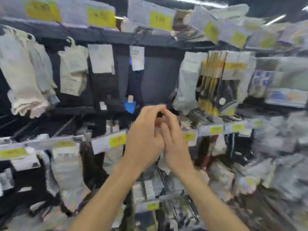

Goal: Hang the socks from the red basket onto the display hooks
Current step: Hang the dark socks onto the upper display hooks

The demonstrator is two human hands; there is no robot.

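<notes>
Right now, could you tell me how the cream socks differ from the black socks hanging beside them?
Colour: the cream socks are pale, the black socks dark. Label: the black socks carry a white card on top that stands out; the cream socks' band blends in. Both hang side by side on the same row.

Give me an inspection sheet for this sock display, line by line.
Surface: black display rack; view blurred.
Job's things: hung sock packs fill the rows; red basket not in view.
Clutter: yellow price tags along the rails.
Hands: left hand and right hand raised together, fingers meeting at a small dark thing; grip unclear.
Cables: nothing seen.
Surroundings: ceiling lights at top right.
</notes>
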